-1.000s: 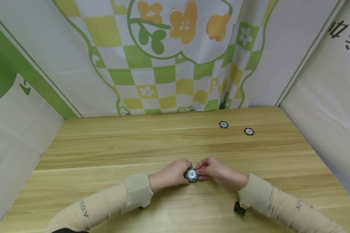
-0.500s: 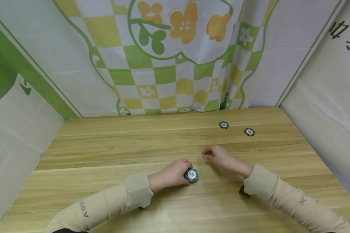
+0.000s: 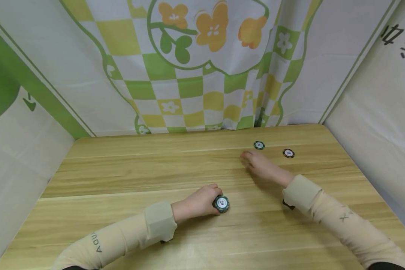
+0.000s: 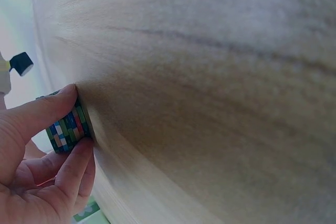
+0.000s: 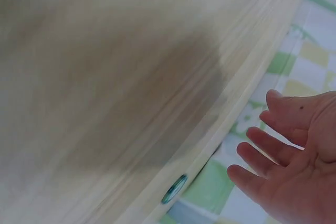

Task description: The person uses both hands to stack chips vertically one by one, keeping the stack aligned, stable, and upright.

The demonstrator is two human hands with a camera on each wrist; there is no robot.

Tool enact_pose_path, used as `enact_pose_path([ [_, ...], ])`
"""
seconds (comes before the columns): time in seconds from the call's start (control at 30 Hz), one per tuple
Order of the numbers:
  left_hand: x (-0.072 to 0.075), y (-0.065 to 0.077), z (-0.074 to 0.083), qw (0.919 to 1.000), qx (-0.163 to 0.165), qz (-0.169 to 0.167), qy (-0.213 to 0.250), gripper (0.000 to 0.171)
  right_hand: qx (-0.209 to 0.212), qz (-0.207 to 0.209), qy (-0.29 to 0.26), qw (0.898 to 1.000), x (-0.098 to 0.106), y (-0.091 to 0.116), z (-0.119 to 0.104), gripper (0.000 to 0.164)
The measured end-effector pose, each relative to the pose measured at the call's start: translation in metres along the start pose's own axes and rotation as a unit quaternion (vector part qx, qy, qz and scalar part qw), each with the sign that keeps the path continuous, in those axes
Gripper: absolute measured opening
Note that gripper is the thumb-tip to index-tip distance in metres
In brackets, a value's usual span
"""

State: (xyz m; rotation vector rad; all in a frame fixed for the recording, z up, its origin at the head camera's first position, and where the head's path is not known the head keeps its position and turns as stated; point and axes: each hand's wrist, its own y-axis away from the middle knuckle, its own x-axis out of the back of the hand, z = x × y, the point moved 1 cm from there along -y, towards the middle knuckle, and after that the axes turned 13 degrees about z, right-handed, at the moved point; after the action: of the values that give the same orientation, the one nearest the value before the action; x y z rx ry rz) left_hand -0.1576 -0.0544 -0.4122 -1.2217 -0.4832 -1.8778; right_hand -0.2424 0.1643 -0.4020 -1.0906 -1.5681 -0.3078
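My left hand (image 3: 202, 201) grips a stack of poker chips (image 3: 221, 203) near the middle of the table. The top chip is green with a white centre marked 20. In the left wrist view, thumb and fingers hold the sides of the stack (image 4: 67, 128), whose layers show green, blue, white and red. My right hand (image 3: 261, 165) is over the table farther back, just in front of a green poker chip (image 3: 259, 145). Its fingers are spread and loosely bent with nothing between them, as the right wrist view shows. To the right lies a dark-edged chip (image 3: 288, 153) marked 100.
The wooden table (image 3: 128, 165) meets a green and yellow checked curtain (image 3: 189, 93) at its back edge. White cloth walls (image 3: 377, 112) stand along both sides.
My right hand has left the stack and moved away, back toward the far green chip. My left hand and the stack have stayed in place.
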Motion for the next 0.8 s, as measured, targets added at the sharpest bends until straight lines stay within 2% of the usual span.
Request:
enact_pose_path([
  [0.2,0.000,0.000,0.000,1.0000,0.002,-0.001,0.001,0.037,-0.013,-0.004,0.032,0.999,0.001,-0.008,0.022,0.039],
  [0.5,0.001,0.000,0.001,1.0000,0.002,0.000,0.000,0.037,-0.105,-0.048,0.066,0.991,0.003,-0.020,0.049,0.042],
  [0.67,0.001,0.000,0.001,1.0000,0.007,-0.002,-0.003,0.038,-0.125,-0.065,0.078,0.987,0.005,-0.023,0.057,0.041],
  [0.8,0.000,0.000,0.001,0.9999,0.010,-0.004,-0.003,0.038,-0.135,-0.068,0.067,0.986,0.003,-0.024,0.063,0.040],
])
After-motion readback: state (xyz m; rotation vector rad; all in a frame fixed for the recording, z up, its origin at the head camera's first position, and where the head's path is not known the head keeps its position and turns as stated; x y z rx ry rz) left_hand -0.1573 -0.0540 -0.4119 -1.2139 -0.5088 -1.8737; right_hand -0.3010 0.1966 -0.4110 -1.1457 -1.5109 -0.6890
